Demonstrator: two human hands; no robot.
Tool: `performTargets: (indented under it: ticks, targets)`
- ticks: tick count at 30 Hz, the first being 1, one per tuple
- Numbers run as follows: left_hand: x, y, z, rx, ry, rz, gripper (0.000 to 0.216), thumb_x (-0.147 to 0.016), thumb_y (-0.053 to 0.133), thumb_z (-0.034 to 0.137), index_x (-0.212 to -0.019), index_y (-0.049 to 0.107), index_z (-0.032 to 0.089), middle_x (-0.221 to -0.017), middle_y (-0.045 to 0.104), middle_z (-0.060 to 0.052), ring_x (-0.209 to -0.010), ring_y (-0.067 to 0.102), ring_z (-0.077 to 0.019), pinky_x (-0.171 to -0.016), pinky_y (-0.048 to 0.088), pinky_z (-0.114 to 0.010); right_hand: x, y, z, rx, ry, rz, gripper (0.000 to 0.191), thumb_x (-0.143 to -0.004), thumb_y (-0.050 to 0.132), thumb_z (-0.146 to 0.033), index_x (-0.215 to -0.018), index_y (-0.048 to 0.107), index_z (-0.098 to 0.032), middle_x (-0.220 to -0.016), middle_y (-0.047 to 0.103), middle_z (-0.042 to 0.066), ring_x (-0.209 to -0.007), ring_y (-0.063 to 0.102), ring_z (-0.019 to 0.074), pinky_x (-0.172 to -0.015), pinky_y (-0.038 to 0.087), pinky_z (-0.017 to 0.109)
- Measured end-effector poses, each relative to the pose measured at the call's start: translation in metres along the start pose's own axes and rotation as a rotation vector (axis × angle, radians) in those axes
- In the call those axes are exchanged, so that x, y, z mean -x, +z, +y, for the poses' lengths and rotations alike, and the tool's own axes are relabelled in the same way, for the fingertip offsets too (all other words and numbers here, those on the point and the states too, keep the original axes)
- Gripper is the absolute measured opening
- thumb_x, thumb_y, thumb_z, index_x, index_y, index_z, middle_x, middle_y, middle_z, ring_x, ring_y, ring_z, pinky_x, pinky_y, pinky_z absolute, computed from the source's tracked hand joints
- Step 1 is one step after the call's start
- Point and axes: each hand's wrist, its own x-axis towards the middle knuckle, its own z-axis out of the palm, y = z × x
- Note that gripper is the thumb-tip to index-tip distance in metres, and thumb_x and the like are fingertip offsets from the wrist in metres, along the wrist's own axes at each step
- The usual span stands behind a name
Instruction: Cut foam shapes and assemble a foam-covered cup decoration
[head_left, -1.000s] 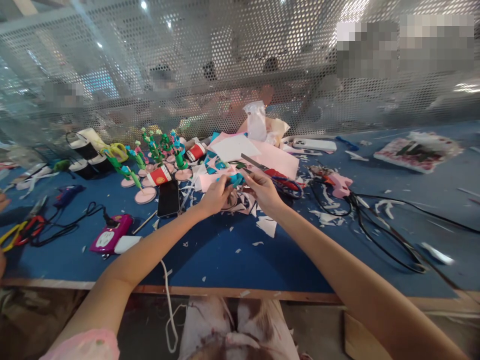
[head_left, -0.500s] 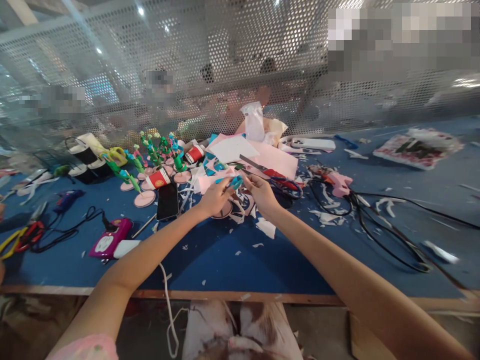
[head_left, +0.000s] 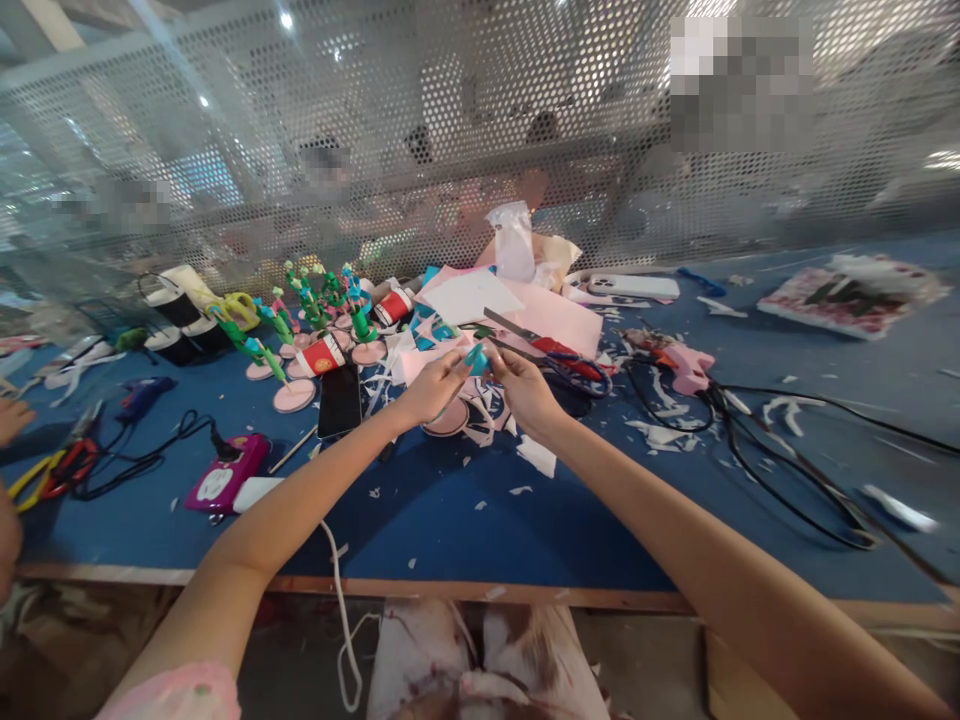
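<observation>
A small blue paper piece [head_left: 477, 359] is pinched between my two hands, above the table's middle. My left hand [head_left: 437, 386] grips it from the left with closed fingers. From the other side my right hand [head_left: 523, 388] presses thumb and fingers against its edge. Just behind the hands lie scissors [head_left: 555, 350] with red and blue handles, resting on pink paper sheets [head_left: 562, 313]. A round pink disc [head_left: 448, 417] sits beneath the hands among white paper scraps. The exact shape of the blue piece is partly hidden by fingertips.
Green paper plants [head_left: 361, 315] on pink discs stand at left, near a black phone [head_left: 340, 400]. A purple power strip [head_left: 229, 473], glue gun [head_left: 146, 397] and pliers [head_left: 71, 455] lie farther left. Another person's hand [head_left: 13, 420] shows there. Black cables [head_left: 757, 480] run at right.
The fingers have shifted on the blue paper, which now looks more folded or bunched between them. Another person's hand has come further in at the left edge. The view has shifted slightly.
</observation>
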Motion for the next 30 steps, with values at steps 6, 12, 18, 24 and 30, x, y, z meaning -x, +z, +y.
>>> performTargets:
  ticks: [6, 12, 18, 24, 30]
  targets:
    - [0.000, -0.003, 0.005, -0.166, 0.040, -0.001, 0.042, -0.076, 0.057, 0.057, -0.062, 0.058, 0.018, -0.039, 0.043, 0.004, -0.040, 0.038, -0.0099, -0.047, 0.029, -0.023, 0.002, 0.002, -0.004, -0.054, 0.048, -0.061, 0.046, -0.061, 0.064, -0.066, -0.065, 0.058, -0.021, -0.065, 0.056, -0.001, -0.066, 0.051, 0.0133, -0.069, 0.042, 0.027]
    - [-0.004, -0.003, 0.002, -0.198, 0.149, -0.001, 0.038, -0.074, 0.061, 0.055, -0.064, 0.059, 0.018, -0.056, 0.060, 0.000, -0.053, 0.054, -0.0130, -0.052, 0.038, -0.022, 0.004, 0.003, -0.005, -0.059, 0.074, -0.064, 0.044, -0.058, 0.067, -0.064, -0.062, 0.058, -0.021, -0.063, 0.056, -0.001, -0.064, 0.049, 0.0133, -0.065, 0.042, 0.026]
    - [-0.004, -0.002, 0.001, -0.026, -0.048, -0.116, 0.042, -0.076, 0.056, 0.059, -0.080, 0.055, 0.018, -0.040, 0.043, 0.007, -0.033, 0.037, -0.0077, -0.038, 0.027, -0.021, 0.006, 0.006, -0.009, -0.040, 0.039, -0.070, 0.042, -0.062, 0.066, -0.059, -0.055, 0.052, -0.020, -0.058, 0.048, -0.003, -0.059, 0.041, 0.0108, -0.061, 0.037, 0.025]
    - [-0.002, -0.004, 0.005, -0.063, -0.087, -0.172, 0.049, -0.074, 0.051, 0.067, -0.069, 0.049, 0.018, -0.032, 0.038, 0.008, -0.027, 0.032, -0.0062, -0.035, 0.022, -0.021, 0.008, 0.008, -0.012, -0.048, 0.069, -0.115, 0.043, -0.057, 0.067, -0.061, -0.056, 0.056, -0.020, -0.059, 0.054, -0.001, -0.064, 0.048, 0.0132, -0.066, 0.039, 0.027]
    - [0.001, -0.002, 0.004, -0.083, -0.006, -0.123, 0.066, -0.073, 0.026, 0.080, -0.062, 0.047, 0.018, -0.032, 0.037, 0.005, -0.027, 0.031, -0.0055, -0.035, 0.024, -0.021, 0.009, 0.010, -0.014, 0.023, 0.099, -0.046, 0.051, -0.058, 0.063, -0.069, -0.051, 0.053, -0.019, -0.052, 0.050, -0.002, -0.054, 0.043, 0.0101, -0.058, 0.036, 0.026]
